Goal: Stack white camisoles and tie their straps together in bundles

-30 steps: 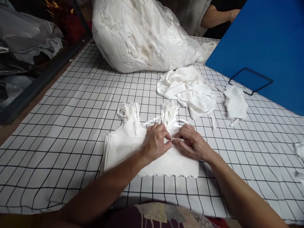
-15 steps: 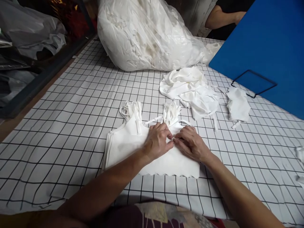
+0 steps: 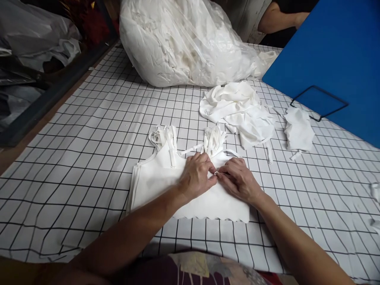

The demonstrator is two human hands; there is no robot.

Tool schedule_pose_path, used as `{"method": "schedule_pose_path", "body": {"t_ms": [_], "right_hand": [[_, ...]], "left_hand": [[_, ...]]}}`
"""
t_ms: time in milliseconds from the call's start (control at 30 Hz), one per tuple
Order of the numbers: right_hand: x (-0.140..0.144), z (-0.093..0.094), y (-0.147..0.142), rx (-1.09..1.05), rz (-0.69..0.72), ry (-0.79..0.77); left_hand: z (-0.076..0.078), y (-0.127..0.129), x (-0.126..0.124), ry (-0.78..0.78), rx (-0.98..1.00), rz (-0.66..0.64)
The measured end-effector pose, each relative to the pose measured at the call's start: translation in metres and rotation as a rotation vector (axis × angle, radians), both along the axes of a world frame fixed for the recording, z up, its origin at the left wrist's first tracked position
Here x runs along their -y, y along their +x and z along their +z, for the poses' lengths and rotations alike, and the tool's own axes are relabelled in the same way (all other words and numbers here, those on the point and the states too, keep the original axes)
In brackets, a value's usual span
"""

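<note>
A stack of white camisoles (image 3: 157, 186) lies flat in front of me, with bunched straps (image 3: 213, 140) at its upper edge. Over the right half of the top camisole, my left hand (image 3: 199, 174) and my right hand (image 3: 240, 179) meet fingertip to fingertip. Between them shows a small white strap adjuster (image 3: 216, 173), pinched from both sides. The fingers of both hands are closed, and part of the strap is hidden under them. Another strap (image 3: 171, 152) with its adjuster lies on the left shoulder of the top camisole.
Crumpled white garments (image 3: 240, 111) and a small white cloth piece (image 3: 299, 130) lie beyond the stack. A large clear bag of white fabric (image 3: 181, 47) stands at the back. A blue board (image 3: 332, 59) with a black wire stand fills the upper right. Behind it shows another person's arm (image 3: 276, 19).
Both hands keep the same pinch on the strap adjuster. Only the camera view has shifted very slightly.
</note>
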State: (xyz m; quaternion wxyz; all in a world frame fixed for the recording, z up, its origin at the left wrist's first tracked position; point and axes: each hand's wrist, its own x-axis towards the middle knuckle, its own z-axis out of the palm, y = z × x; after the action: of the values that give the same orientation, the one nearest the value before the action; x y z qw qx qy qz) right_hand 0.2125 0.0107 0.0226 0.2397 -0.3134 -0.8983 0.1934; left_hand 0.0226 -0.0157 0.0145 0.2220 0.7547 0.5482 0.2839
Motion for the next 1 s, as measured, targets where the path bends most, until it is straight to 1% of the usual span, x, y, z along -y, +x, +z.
{"method": "schedule_pose_path", "body": {"t_ms": [233,367,633,833,1000], "right_hand": [[0.002,-0.002,0.0,0.019,-0.01,0.059],[0.004,-0.002,0.002,0.07,-0.012,0.094],[0.005,-0.001,0.007,0.074,-0.008,0.069],[0.004,0.004,0.005,0.088,-0.01,-0.007],[0.0,0.008,0.001,0.098,-0.02,0.044]], "left_hand": [[0.0,0.0,0.001,-0.002,-0.001,0.002],[0.001,0.0,0.001,-0.006,0.001,0.005],[0.002,0.0,0.001,-0.005,0.005,0.008],[0.001,0.0,0.001,-0.005,-0.003,-0.008],[0.002,0.0,0.001,-0.014,-0.003,-0.005]]}}
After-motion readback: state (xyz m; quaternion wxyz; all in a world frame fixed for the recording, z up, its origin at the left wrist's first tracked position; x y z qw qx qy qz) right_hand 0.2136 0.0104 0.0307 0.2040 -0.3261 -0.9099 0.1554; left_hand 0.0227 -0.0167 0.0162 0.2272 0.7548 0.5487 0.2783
